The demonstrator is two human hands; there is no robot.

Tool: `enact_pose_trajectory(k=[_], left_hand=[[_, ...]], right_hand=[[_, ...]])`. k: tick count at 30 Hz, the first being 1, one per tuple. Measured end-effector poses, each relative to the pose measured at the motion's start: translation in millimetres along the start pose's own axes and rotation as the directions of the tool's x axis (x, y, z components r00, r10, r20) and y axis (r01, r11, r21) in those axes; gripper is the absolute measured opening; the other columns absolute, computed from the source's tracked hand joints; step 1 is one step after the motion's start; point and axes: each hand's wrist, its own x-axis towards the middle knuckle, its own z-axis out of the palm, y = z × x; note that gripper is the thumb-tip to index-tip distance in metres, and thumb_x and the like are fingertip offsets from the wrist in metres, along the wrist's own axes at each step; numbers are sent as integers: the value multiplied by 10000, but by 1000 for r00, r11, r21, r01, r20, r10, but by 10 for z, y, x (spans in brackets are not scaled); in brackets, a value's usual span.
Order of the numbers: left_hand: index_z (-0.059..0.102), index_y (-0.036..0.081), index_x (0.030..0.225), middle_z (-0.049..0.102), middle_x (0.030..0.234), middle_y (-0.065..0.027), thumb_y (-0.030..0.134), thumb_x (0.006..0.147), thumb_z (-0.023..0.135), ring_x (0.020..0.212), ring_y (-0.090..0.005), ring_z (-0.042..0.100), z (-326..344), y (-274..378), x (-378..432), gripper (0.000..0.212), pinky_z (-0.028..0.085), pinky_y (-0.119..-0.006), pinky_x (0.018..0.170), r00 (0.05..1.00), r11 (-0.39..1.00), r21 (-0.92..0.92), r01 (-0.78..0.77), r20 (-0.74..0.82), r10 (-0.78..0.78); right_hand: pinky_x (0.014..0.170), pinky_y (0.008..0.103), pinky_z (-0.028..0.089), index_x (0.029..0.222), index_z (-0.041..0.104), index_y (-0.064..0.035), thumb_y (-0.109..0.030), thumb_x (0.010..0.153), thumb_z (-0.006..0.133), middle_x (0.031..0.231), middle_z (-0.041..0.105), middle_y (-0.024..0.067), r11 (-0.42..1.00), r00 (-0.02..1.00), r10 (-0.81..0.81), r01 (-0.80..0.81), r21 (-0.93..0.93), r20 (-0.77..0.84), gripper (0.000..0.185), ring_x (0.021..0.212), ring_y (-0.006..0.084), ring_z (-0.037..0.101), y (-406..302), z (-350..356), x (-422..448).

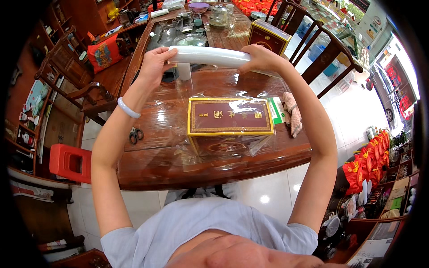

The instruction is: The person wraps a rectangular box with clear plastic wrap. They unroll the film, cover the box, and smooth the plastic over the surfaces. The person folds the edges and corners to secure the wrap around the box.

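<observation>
Between my hands, above the table, I hold a long roll of clear plastic film (212, 56). My left hand (156, 63) grips its left end with thumb and fingers; my right hand (259, 58) is closed round its right end. A sheet of clear film hangs from the roll and lies over the table and about a dark red box with yellow edges (230, 116). The box bears gold writing. To its right are a green and white card (277, 110) and a checked pink cloth (293, 115). Black-handled scissors (136, 135) lie left of the box.
Behind the roll stand a second boxed package (268, 37), a glass pot (219, 16) and a tea tray with a glass-lidded dish (189, 39). Wooden chairs (331, 50) flank the table (150, 167). A red plastic stool (71, 163) stands at the lower left.
</observation>
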Motion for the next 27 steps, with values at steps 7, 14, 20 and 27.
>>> enact_pose_trajectory(k=[7,14,20,27], left_hand=[[613,14,933,620,853,-43,265,909,497,827,-108,559,87,79,-611,278,434,-263,763,961,859,511,42,214,-174],[631,53,941,628,851,-30,370,896,509,788,-115,578,85,-173,-748,343,444,-268,728,856,874,187,448,194,-480],[588,-8,1045,618,1034,-100,183,847,589,913,-193,594,331,90,-931,274,458,-307,811,875,694,543,-473,379,300],[547,-44,1112,607,1051,-185,265,768,685,930,-277,598,630,113,-998,482,462,-337,808,735,560,597,-574,677,33]], right_hand=[[736,384,463,934,615,38,-422,574,706,861,618,198,993,993,35,-47,-109,-109,592,822,319,601,-61,8,-118],[752,405,464,1011,586,-36,-467,598,696,918,619,167,917,975,140,-194,-347,-174,608,882,317,588,-416,-10,-166],[745,413,470,983,588,-37,-440,606,691,903,628,159,901,960,115,-209,-379,-257,561,881,318,596,-454,49,-249],[717,407,473,903,596,-24,-420,582,702,856,629,161,895,959,126,-220,-388,-253,521,832,320,605,-582,-7,-307]])
